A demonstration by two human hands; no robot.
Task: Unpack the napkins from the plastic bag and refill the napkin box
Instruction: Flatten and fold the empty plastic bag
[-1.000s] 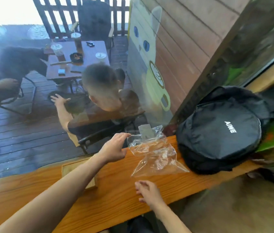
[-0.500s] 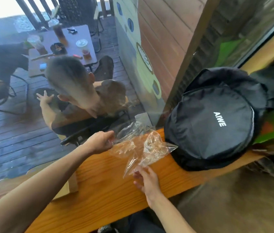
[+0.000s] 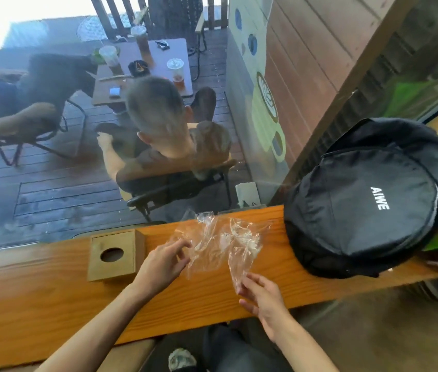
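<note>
A crumpled clear plastic bag (image 3: 220, 242) hangs just above the wooden counter (image 3: 51, 285). It looks empty; no napkins show in it. My left hand (image 3: 162, 261) pinches its left side. My right hand (image 3: 262, 296) grips its lower corner between the fingertips. A square wooden napkin box (image 3: 114, 255) with a round hole in its lid stands on the counter, just left of my left hand.
A large black backpack (image 3: 368, 205) marked AIWE lies on the counter's right end. A window pane runs along the counter's far edge. Beyond it a person sits on a chair on a wooden deck, with a table of drinks (image 3: 148, 65).
The bag has come nearer and lower over the counter, held in both hands. My right hand has slid down to its lower corner. The napkin box is fully in view.
</note>
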